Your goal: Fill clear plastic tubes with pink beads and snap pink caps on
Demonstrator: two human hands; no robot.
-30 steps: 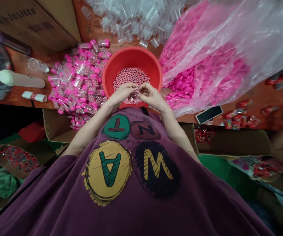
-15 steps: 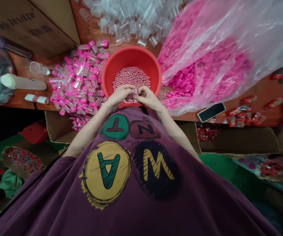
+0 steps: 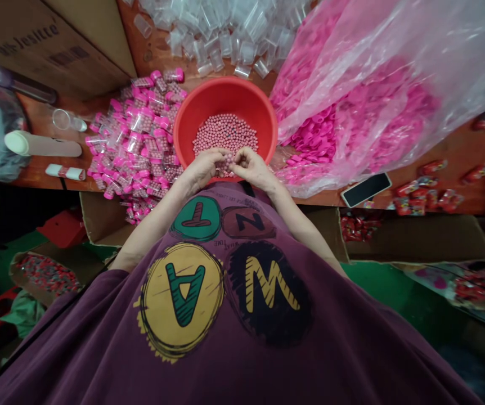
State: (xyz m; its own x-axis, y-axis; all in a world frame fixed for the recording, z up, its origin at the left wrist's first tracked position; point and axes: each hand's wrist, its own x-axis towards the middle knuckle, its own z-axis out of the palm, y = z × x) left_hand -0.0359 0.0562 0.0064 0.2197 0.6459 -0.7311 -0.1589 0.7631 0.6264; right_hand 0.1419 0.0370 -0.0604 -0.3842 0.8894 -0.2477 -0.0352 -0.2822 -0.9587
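A red bowl (image 3: 182, 121) holds many small pink beads (image 3: 225, 132). Over its near rim, my left hand (image 3: 202, 169) is closed around what looks like a small clear bottle (image 3: 227, 160) with pink beads in it, mostly covered by the fingers. My right hand (image 3: 253, 169) meets it from the other side, thumb and fingers pinched together close to the bottle's end; what lies in that pinch is hidden. Left of the bowl is a heap of filled bottles (image 3: 141, 132) with pink caps. Loose pink caps (image 3: 316, 135) spill from a clear plastic bag (image 3: 377, 112) on the right.
Empty clear bottles (image 3: 225, 42) are piled behind the bowl. A cardboard box (image 3: 48, 39) stands at the back left, with a white-topped tube (image 3: 42, 144) before it. A phone (image 3: 366, 189) and red packets (image 3: 415, 194) lie at the right table edge; open cartons (image 3: 420, 239) sit below.
Both hands stay at the bowl's near side, with only a slight shift of the right fingers. At the far right, another person's hand has moved and is now a blur.
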